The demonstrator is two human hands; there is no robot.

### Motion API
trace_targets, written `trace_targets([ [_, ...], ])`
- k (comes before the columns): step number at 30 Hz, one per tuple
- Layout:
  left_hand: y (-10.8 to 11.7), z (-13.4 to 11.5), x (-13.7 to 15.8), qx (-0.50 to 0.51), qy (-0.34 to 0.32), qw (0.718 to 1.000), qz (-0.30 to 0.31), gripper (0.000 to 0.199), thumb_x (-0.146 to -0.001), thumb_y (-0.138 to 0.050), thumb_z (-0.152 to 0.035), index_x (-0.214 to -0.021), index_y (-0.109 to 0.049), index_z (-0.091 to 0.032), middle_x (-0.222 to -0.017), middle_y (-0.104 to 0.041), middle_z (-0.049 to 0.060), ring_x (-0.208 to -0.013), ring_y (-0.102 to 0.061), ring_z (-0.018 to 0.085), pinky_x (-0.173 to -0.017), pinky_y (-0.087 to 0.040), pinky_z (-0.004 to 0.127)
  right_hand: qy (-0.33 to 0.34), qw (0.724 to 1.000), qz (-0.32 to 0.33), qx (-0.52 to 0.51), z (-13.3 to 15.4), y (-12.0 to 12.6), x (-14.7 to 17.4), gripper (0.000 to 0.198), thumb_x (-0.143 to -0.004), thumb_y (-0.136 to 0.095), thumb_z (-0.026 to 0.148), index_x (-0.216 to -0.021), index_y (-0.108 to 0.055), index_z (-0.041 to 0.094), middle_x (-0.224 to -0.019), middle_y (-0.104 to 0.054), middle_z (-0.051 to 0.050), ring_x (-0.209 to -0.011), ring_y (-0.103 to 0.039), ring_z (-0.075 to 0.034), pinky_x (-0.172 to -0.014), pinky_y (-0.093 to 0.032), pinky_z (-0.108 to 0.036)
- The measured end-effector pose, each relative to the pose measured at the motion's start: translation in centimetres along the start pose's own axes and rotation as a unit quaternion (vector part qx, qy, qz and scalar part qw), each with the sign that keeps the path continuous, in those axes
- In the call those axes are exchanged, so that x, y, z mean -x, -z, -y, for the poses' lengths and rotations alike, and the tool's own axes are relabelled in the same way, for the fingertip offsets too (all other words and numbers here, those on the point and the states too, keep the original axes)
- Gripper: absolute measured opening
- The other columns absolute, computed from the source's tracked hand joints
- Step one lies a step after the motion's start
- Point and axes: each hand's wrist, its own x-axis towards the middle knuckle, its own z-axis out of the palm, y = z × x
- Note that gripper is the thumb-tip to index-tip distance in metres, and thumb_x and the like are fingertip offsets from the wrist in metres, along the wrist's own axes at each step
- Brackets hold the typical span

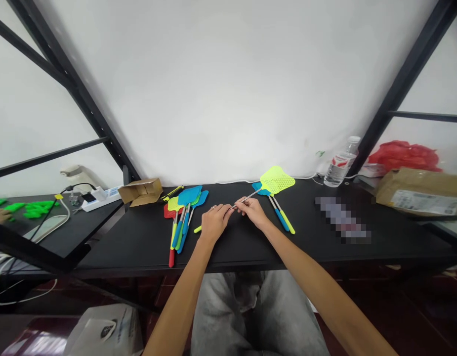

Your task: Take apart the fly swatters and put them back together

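My left hand [216,220] and my right hand [251,210] both grip the thin metal shaft of a yellow-green fly swatter [277,179], held at a slant over the black table. Its perforated head points up to the right, and the tip of its handle shows left of my left hand. Under that head lie a blue-handled fly swatter [282,219] and a yellow-handled fly swatter [287,222], their heads partly covered. To the left, several fly swatters [190,195] in blue, green, yellow and red lie in an overlapping pile, handles toward me.
Behind the pile are an opened cardboard box [141,192] and a black-and-yellow item [172,193]. A water bottle [341,163], a blurred patch and a parcel [423,192] are at right. A power strip [101,199] and another person's hand [0,215] are at left, beyond black frame posts.
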Motion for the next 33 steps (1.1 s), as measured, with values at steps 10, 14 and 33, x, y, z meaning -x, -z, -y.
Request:
trace_targets([
  [10,-0.1,0.0,-0.6,-0.003,0.006,1.000,0.014,0.034,-0.101,-0.042,-0.045,-0.109,-0.071,-0.028,-0.088,-0.073,0.003,-0.081,-0.061,0.017,-0.065,-0.035,0.029,-0.012,0.996,-0.091,-0.017,-0.2,-0.1,0.0,0.038,-0.076,-0.074,0.053,-0.084,-0.073,0.017,-0.076,-0.070,-0.007,-0.067,-0.060,-0.017,-0.051,-0.043,-0.026],
  [14,-0.3,0.0,-0.7,0.005,0.008,1.000,0.015,0.035,-0.101,-0.042,-0.046,-0.108,-0.071,-0.028,-0.085,-0.072,0.003,-0.080,-0.060,0.017,-0.063,-0.033,0.029,-0.005,0.995,-0.103,-0.015,-0.1,0.0,0.0,0.036,-0.077,-0.072,0.053,-0.083,-0.074,0.017,-0.078,-0.070,-0.007,-0.068,-0.059,-0.017,-0.052,-0.043,-0.026],
  [33,1.0,1.5,0.2,-0.030,0.029,0.998,-0.036,0.033,-0.100,-0.045,-0.044,-0.101,-0.074,-0.028,-0.079,-0.068,0.005,-0.078,-0.056,0.020,-0.072,-0.033,0.034,0.000,0.972,-0.209,-0.106,-0.2,1.3,-0.7,0.036,-0.070,-0.077,0.051,-0.081,-0.072,0.017,-0.079,-0.068,-0.006,-0.060,-0.052,-0.012,-0.049,-0.039,-0.025],
])
